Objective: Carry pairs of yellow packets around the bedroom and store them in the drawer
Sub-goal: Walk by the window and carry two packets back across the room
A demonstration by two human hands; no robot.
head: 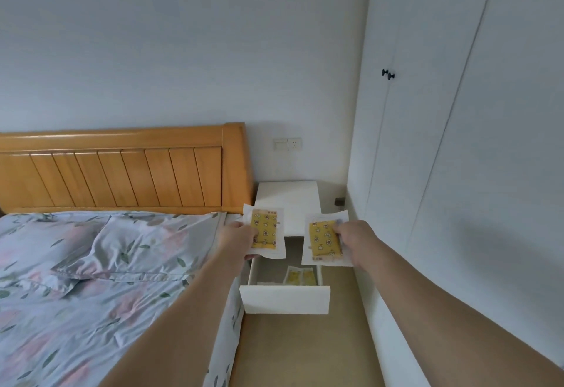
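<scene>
The left hand is pinching one yellow packet and the right hand another yellow packet, both over the open drawer of the white nightstand. Two stored packets are lying inside. The bed is sitting at 9 o'clock, the wardrobe at 3 o'clock.

Star-patterned yellow packets, white drawer

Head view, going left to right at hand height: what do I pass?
Floral pillow → left hand → the yellow packet it grips → second yellow packet → right hand pinching it → white wardrobe.
</scene>
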